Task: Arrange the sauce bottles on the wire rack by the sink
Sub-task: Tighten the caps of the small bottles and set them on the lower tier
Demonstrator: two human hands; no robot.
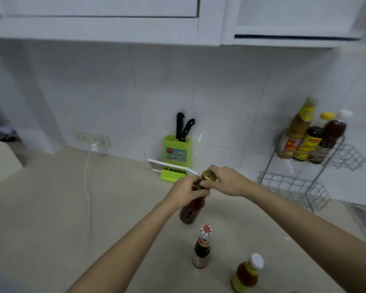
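The step in hand looks like securing the cap on one bottle before it goes up: both hands meet at the top of a red sauce bottle that stands on the counter, to the left of the wire rack and nearer the camera. The left hand wraps the bottle's neck, its fingers curled close together around the glass. The right hand sits over the gold cap, thumb and fingertips pinching its rim; whether the cap is being tightened or loosened cannot be told. The rack's upper tier already holds four bottles crowded at its left end, and its lower tier appears bare. Two more bottles wait on the counter, further from the rack than the held one: a dark bottle with a red-and-white cap and an orange-filled bottle with a white cap. The next move probably calls for a firm one-handed hold on the body, a lift rightward, and an upright landing between the rack's wires.
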